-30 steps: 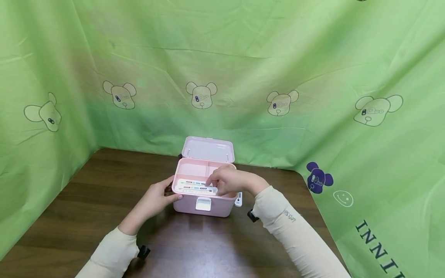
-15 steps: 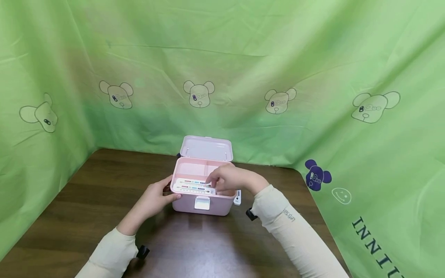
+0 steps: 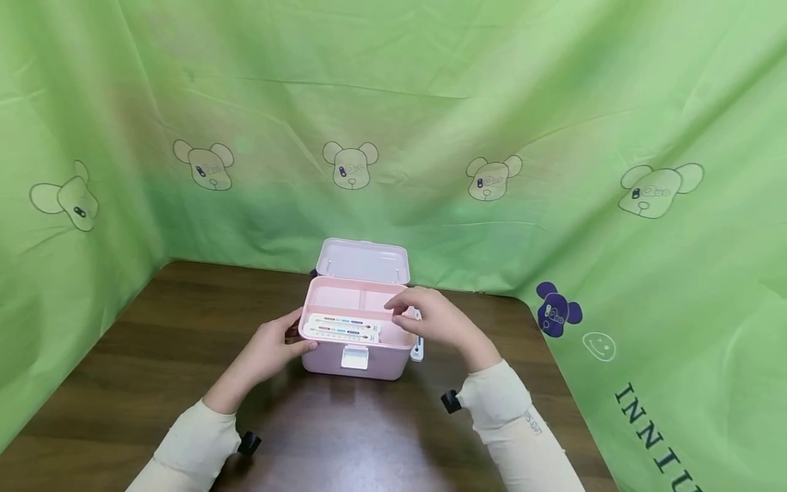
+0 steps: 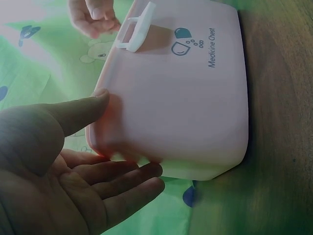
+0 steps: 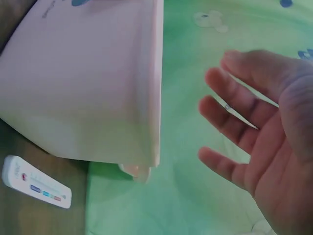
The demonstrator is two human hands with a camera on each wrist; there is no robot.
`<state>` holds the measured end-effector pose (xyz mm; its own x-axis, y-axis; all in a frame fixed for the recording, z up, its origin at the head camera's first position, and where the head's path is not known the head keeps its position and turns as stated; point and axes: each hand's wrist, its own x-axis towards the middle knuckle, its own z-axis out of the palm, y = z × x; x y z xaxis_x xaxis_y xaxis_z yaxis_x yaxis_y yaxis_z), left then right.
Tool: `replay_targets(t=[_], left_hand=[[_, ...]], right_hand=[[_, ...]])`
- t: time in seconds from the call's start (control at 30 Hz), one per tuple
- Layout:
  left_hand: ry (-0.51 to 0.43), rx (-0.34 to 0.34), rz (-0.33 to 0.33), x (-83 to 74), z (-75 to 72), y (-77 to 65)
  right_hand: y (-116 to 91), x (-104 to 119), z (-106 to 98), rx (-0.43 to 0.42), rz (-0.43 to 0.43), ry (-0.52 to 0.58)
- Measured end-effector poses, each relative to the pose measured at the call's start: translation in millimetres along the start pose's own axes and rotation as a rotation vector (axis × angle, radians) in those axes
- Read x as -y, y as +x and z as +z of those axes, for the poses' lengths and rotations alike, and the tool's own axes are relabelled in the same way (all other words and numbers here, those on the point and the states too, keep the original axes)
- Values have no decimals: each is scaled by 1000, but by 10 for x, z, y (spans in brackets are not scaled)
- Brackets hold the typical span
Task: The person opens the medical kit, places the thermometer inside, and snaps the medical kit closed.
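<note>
A pink medicine box [image 3: 375,365], printed "Medicine Chest" in the left wrist view, stands on the table with its lid [image 3: 364,263] up. Two flat white thermometers [image 3: 341,329] with coloured labels lie side by side in the front compartment of its divided tray. My left hand [image 3: 270,348] is at the box's front left corner, thumb on the front rim and fairly straight fingers along the left side. My right hand [image 3: 433,318] hovers over the right rim, its fingers apart and nothing between them. Another white thermometer [image 5: 36,182] lies on the table beyond the box's right side.
A dark brown wooden table [image 3: 344,437] bears the box near its far edge. Green cloth [image 3: 418,82] with bear prints hangs behind and on both sides. A white latch [image 3: 355,358] sticks out from the box's front.
My right hand has risen out of the tray and moved right, leaving the two thermometers in the front compartment. My left hand stays at the box's corner.
</note>
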<state>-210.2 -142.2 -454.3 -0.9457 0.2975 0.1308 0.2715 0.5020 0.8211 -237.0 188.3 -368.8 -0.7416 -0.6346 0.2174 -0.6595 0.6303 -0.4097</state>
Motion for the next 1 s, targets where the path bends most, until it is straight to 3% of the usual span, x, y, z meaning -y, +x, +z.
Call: replay_targets(t=[0.3,0.63,0.77,1.0], left_hand=[[-61,-27,-25,19,-35,8],[-103,-51,-58,-4,-14,9],[-99,-51,-52,-18,-1,10],[-96,-45,-51,-50,32,-6]], right_hand=[[-286,-100,143,-292,7,72],[-571,-214,333,-555,210,136],[-660,-266,447,-614,314,144],[-783,-390,685,-642,439,136]])
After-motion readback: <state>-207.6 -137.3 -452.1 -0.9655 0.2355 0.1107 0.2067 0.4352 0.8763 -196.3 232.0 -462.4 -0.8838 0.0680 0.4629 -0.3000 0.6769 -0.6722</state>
